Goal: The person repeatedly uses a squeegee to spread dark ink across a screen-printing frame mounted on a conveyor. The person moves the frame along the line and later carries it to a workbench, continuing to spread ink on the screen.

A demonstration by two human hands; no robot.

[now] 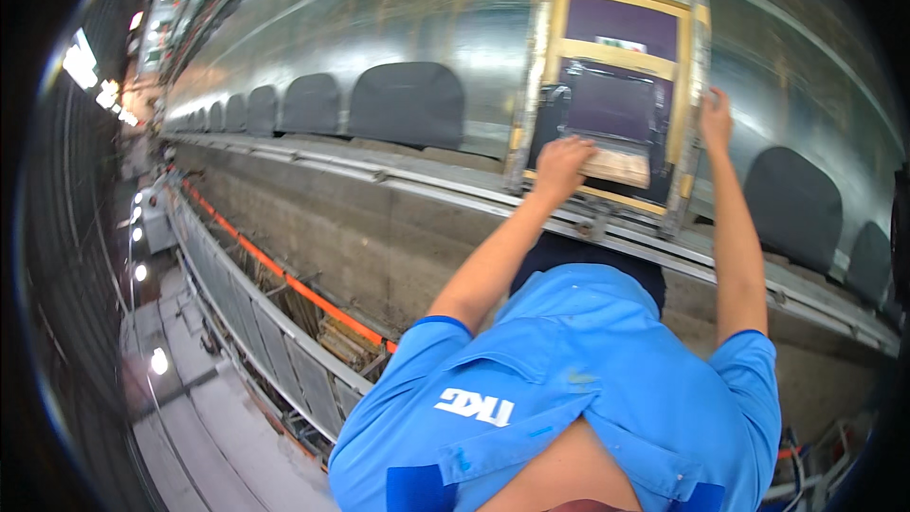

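A rectangular frame [550,57] with metal edges and yellow tape borders stands against the silvery curved wall. Inside it are dark purple panels [616,19] and a black-edged rectangular piece [609,104]. My left hand [566,166] is closed on the left end of a light wooden block [618,166] at the frame's lower part. Beside the frame's right edge, my right hand [717,121] is raised with its fingers apart, holding nothing that I can see. Whether its fingertips touch the metal edge is unclear, as the picture is slightly blurred.
A metal rail [417,180] runs along the wall's foot, under a row of dark rounded flaps [408,102]. Below it lies a concrete ledge [379,228]. To the left, a grey barrier [256,299] and an orange strip [284,270] border a lower trench. Small lamps [159,360] stand farther left.
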